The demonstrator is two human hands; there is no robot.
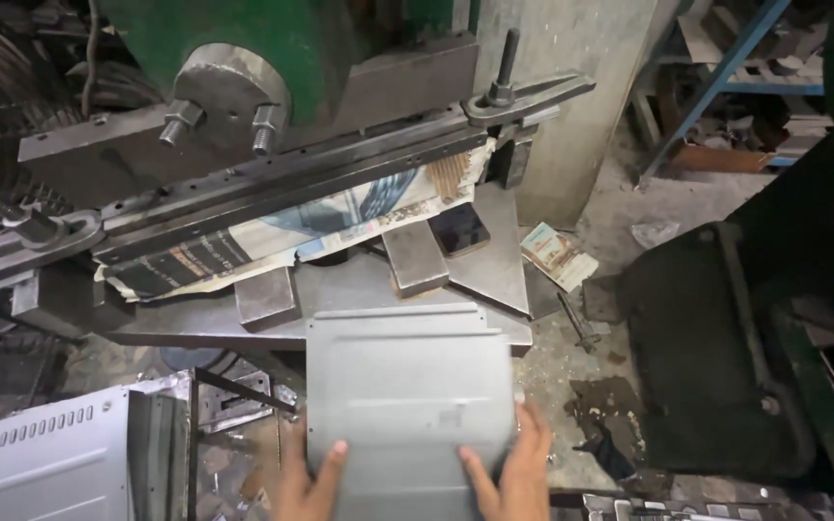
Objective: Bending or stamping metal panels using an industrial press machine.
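I hold a flat grey sheet-metal panel (405, 386) by its near edge with both hands. My left hand (309, 482) grips the near left corner, thumb on top. My right hand (512, 473) grips the near right corner, thumb on top too. The panel's far edge rests on the grey steel bed (359, 282) of a press machine. Two steel blocks (415, 257) stand on the bed just beyond the panel. A long dark steel bar (282, 174) runs diagonally above the bed, with crumpled newspaper (272, 236) tucked beneath it.
The green machine body (243, 39) looms at the top. A stack of perforated grey panels (45, 463) lies at lower left. A dark metal tray (711, 347) sits on the dirty floor at right, and blue shelving (726, 77) stands at the far right.
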